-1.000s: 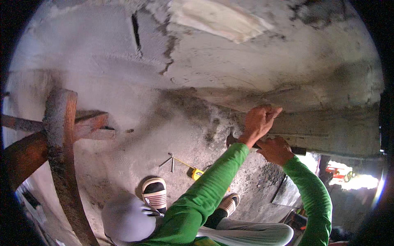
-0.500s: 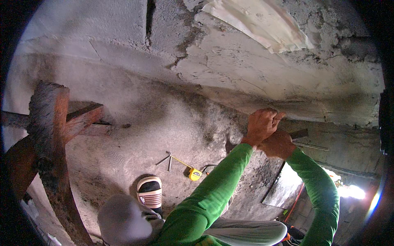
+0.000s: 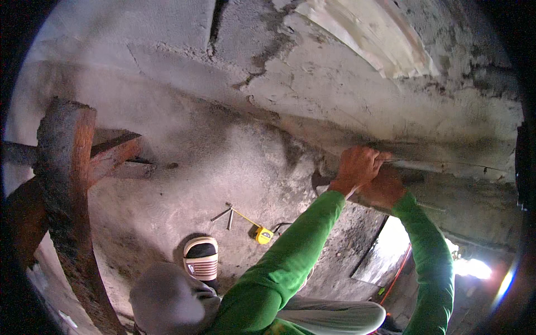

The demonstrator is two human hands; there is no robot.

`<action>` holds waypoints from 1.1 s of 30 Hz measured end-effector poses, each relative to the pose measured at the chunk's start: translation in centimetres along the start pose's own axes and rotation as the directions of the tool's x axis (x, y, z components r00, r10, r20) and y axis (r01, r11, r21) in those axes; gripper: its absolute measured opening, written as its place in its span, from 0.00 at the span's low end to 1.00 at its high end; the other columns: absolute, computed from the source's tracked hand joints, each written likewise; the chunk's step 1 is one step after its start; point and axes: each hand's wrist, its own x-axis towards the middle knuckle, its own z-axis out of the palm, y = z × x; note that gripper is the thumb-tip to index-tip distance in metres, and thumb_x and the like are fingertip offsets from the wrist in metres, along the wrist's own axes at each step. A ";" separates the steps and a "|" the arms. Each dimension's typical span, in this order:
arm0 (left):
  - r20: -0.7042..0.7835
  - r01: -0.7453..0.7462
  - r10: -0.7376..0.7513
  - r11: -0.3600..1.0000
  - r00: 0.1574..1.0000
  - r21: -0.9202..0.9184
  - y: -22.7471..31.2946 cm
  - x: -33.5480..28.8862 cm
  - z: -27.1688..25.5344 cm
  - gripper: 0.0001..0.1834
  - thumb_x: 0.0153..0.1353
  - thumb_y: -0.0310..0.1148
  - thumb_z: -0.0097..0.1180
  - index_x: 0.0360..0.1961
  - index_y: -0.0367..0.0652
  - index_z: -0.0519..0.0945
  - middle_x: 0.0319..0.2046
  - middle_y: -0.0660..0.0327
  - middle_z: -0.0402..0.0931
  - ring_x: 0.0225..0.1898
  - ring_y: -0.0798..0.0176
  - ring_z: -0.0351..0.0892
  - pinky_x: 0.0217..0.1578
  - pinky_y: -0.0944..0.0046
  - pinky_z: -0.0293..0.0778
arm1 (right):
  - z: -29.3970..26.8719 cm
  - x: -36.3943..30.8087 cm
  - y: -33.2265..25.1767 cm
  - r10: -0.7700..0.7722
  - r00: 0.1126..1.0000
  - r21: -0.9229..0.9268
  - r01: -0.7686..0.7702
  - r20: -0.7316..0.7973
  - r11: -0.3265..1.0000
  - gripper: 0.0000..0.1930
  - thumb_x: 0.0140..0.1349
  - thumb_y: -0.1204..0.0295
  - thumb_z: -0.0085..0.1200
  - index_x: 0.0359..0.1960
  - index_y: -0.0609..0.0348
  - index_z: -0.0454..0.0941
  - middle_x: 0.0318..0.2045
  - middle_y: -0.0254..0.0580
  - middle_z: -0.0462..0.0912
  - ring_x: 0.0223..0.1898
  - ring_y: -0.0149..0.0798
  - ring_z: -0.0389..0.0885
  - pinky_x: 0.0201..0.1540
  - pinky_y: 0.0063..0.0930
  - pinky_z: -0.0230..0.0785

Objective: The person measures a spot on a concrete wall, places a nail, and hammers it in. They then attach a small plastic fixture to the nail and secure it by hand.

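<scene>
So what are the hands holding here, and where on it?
Both hands, left and right, close on the near end of a long thin bar lying along the grey wall; its kind cannot be told.

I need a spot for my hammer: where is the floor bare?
Bare floor lies between the rusty beam and the yellow tape measure. It is crowded near the shoe and at the ledge, where both hands work.

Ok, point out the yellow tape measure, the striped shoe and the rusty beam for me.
yellow tape measure [image 3: 263,235], head view, on its yellow case.
striped shoe [image 3: 201,261], head view, on its striped top.
rusty beam [image 3: 65,184], head view, mid-length on its rusted face.
</scene>
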 end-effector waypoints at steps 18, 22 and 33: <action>0.184 0.013 -0.013 1.000 0.983 0.003 0.0 0.7 -0.9 0.22 0.66 0.54 0.52 0.31 0.48 0.86 0.26 0.52 0.81 0.32 0.44 0.82 0.36 0.44 0.78 | 5.9 -6.3 -3.4 -0.132 0.978 0.024 0.130 0.160 0.991 0.21 0.65 0.49 0.52 0.47 0.50 0.81 0.27 0.45 0.85 0.30 0.49 0.85 0.33 0.46 0.77; 0.223 -0.163 0.150 0.986 0.963 0.044 -0.6 1.8 -2.1 0.24 0.67 0.55 0.49 0.33 0.47 0.86 0.31 0.51 0.83 0.34 0.43 0.83 0.38 0.45 0.78 | 9.3 -11.0 -11.2 0.099 0.949 0.844 -0.313 0.301 0.435 0.19 0.65 0.57 0.60 0.49 0.56 0.78 0.21 0.33 0.77 0.20 0.30 0.74 0.23 0.29 0.68; 0.693 -0.105 0.071 0.994 0.718 0.007 0.6 5.1 -5.8 0.30 0.73 0.55 0.40 0.28 0.40 0.80 0.18 0.55 0.74 0.21 0.58 0.71 0.29 0.54 0.69 | 7.1 -11.0 -28.0 0.277 0.808 0.339 0.102 0.520 -0.935 0.16 0.68 0.58 0.56 0.40 0.60 0.73 0.24 0.36 0.76 0.18 0.30 0.73 0.19 0.25 0.66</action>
